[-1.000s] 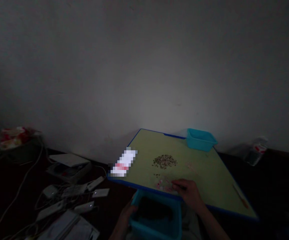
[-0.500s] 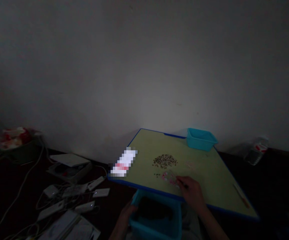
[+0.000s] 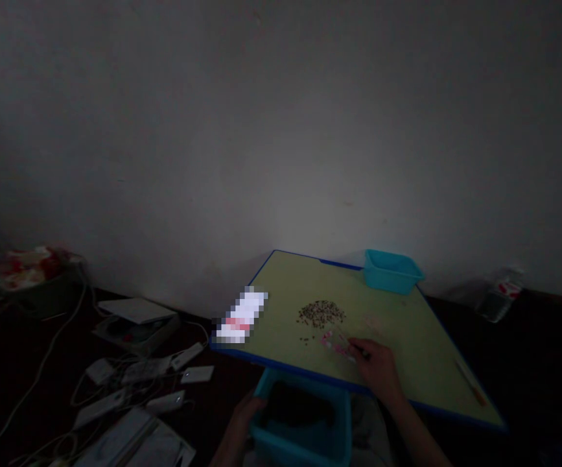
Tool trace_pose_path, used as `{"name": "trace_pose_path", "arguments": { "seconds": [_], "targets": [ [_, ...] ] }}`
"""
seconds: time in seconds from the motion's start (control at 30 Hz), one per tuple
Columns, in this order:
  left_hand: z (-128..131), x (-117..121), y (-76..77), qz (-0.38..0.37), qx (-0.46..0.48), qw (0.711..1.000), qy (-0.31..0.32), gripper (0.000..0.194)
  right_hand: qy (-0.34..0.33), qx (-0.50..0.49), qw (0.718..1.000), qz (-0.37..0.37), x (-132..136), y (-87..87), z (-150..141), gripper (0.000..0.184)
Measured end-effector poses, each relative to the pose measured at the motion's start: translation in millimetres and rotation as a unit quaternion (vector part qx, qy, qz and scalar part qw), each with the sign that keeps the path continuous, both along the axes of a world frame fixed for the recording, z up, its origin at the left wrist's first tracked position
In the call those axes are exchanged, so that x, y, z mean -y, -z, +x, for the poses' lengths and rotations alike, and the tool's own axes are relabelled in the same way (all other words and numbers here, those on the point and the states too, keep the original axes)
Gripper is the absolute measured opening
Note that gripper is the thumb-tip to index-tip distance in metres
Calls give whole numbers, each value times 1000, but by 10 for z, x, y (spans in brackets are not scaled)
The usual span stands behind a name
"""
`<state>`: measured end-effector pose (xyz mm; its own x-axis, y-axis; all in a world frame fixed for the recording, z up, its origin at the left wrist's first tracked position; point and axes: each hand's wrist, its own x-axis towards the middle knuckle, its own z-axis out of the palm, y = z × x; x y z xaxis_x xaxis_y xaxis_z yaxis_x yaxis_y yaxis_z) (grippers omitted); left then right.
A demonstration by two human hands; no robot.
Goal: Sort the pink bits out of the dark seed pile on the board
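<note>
My right hand (image 3: 376, 364) is closed on a small clear plastic piece with a pink pattern (image 3: 338, 342), held low over the light yellow-green tabletop (image 3: 295, 272). Just beyond that piece lies a pile of small dark bean-like bits (image 3: 321, 313), with a few strays (image 3: 306, 340) nearer the front edge. Below the front edge, my left hand (image 3: 245, 418) grips the left rim of a blue plastic basin (image 3: 343, 421). Inside the basin is a dark mass (image 3: 300, 405), too dim to name. A faint scatter of pale bits (image 3: 374, 322) shows right of the pile.
Another blue basin (image 3: 392, 279) stands at the table's back right corner. A lit, blurred-out phone-like screen (image 3: 242, 318) lies at the left edge, and a thin brush-like tool (image 3: 470, 383) at the right. Power strips and cables (image 3: 164, 402) cover the floor at left. A plastic bottle (image 3: 502, 295) is at right.
My right hand has shifted slightly right with the clear plastic piece, away from the stray bits. My left hand stays on the basin's rim.
</note>
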<state>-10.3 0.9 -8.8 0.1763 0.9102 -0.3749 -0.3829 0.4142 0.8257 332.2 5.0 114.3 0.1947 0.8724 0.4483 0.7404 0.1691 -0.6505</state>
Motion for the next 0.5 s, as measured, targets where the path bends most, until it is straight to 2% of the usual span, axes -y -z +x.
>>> {"name": "trace_pose_path", "arguments": {
  "seconds": [0.1,0.23,0.33,0.5],
  "targets": [
    [9,8,-62,-5,22,1000,-4,39,12,15,1000,0,-38,-2,-10,30],
    [33,17,-122,-14,-1,1000,-16,39,19,29,999,-6,-90,-16,-46,31],
    [45,22,-132,-7,-4,1000,-13,36,18,28,999,-12,-106,-41,-75,31],
    [37,19,-125,-5,12,1000,-3,41,-1,5,1000,-4,-78,-82,-101,30]
  ]
}}
